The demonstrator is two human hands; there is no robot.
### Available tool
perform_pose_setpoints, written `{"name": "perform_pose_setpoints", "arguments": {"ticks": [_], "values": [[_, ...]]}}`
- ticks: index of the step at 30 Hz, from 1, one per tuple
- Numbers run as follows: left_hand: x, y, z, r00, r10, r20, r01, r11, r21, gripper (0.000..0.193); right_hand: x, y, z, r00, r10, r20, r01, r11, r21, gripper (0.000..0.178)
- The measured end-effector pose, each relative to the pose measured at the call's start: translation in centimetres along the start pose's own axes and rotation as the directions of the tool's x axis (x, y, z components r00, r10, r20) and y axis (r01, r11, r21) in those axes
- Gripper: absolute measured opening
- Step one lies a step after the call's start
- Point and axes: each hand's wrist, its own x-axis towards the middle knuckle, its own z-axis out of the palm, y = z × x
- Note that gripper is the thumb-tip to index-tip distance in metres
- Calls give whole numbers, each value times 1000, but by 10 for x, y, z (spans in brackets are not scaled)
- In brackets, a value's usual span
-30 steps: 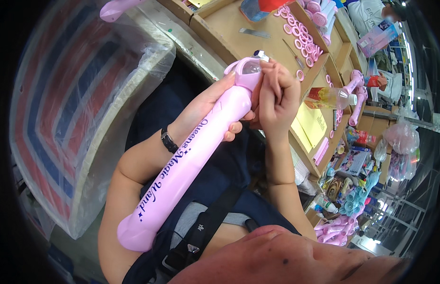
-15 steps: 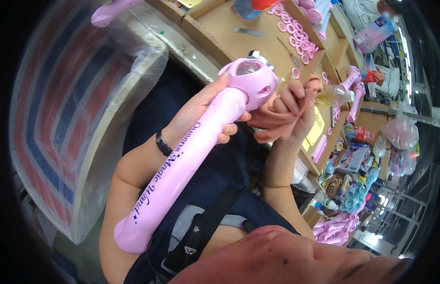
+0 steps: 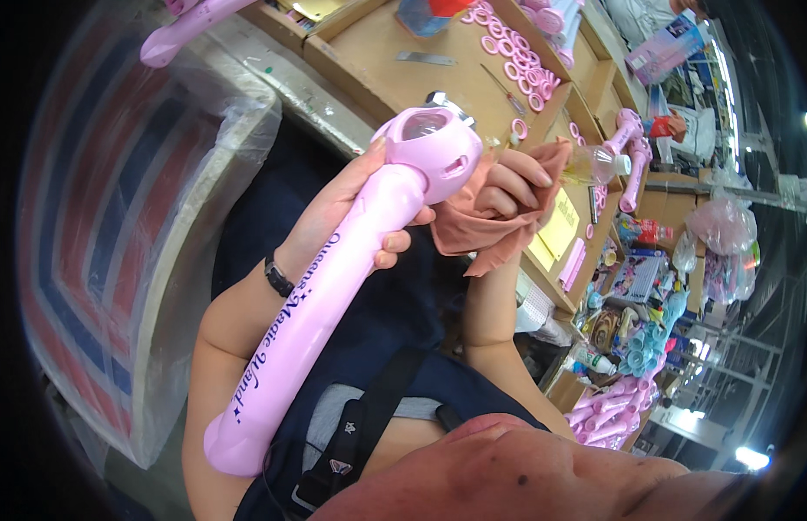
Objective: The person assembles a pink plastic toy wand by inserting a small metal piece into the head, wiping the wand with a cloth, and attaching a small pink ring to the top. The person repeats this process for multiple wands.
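Observation:
A pink toy wand (image 3: 321, 304) lies slantwise across my view, its round, hollow head (image 3: 434, 152) toward the table and its rounded end near my forearm. My left hand (image 3: 355, 187), with a dark band on the wrist, is wrapped round it just below the head. My right hand (image 3: 512, 187) grips a salmon-coloured cloth (image 3: 481, 234) bunched between its fingers, close beside the wand's head. Part of the cloth hangs below the fingers. Whether it touches the head I cannot tell.
A wooden tray (image 3: 360, 61) on the table holds many pink rings (image 3: 520, 65), a metal strip (image 3: 427, 58) and a screwdriver (image 3: 506, 91). Beyond my right hand lie a clear bottle (image 3: 594, 163) and more pink wands (image 3: 633, 161). A striped, plastic-covered container (image 3: 151, 252) stands at left.
The wand and both hands have shifted slightly left in view, along with the surroundings. The cloth is spread wider around my right hand.

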Motion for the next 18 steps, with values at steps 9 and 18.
{"name": "perform_pose_setpoints", "arguments": {"ticks": [9, 18], "values": [[2, -2, 3, 1000, -22, -5, 22, 1000, -2, 54, 12, 23, 7, 936, -13, 352, 212, -777, -593, 37], [2, -3, 1, 1000, 18, 12, -19, 998, 59, 49, 18, 46, -3, 939, -261, 226, 81, -470, -879, 53]]}}
